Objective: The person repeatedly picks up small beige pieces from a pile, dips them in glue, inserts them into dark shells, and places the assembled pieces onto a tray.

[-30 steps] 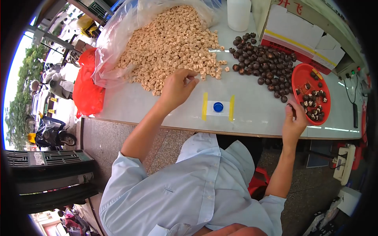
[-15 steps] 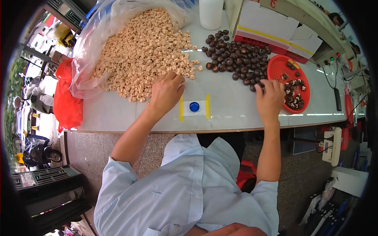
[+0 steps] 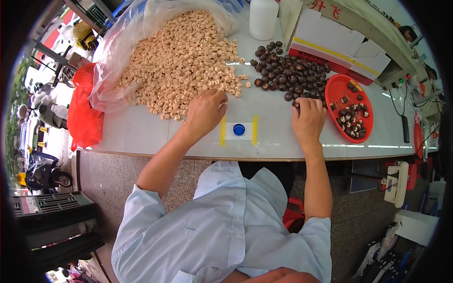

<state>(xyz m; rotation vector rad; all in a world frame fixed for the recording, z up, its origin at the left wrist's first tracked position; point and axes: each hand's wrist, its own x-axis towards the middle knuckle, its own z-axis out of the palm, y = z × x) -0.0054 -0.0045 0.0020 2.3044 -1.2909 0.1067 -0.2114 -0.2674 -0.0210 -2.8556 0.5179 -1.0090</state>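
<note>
My left hand is closed at the front edge of a heap of pale tan, small blocky pieces. Its fingertips are curled under, and whatever they hold is hidden. My right hand is closed just in front of a pile of dark brown balls. One dark brown ball shows between its thumb and fingers. On the table between my hands is a small round blue piece, set on a pale square with yellow tape strips on both sides.
A red oval tray at right holds dark balls and pieces with white parts. A clear plastic bag surrounds the tan heap. Behind stand a white bottle and a cardboard box. A red bag hangs at the left edge.
My right hand has moved left and towards me, off the edge of the dark pile, with a ball at its fingertips. My left hand stays beside the tan heap. The view has shifted slightly.
</note>
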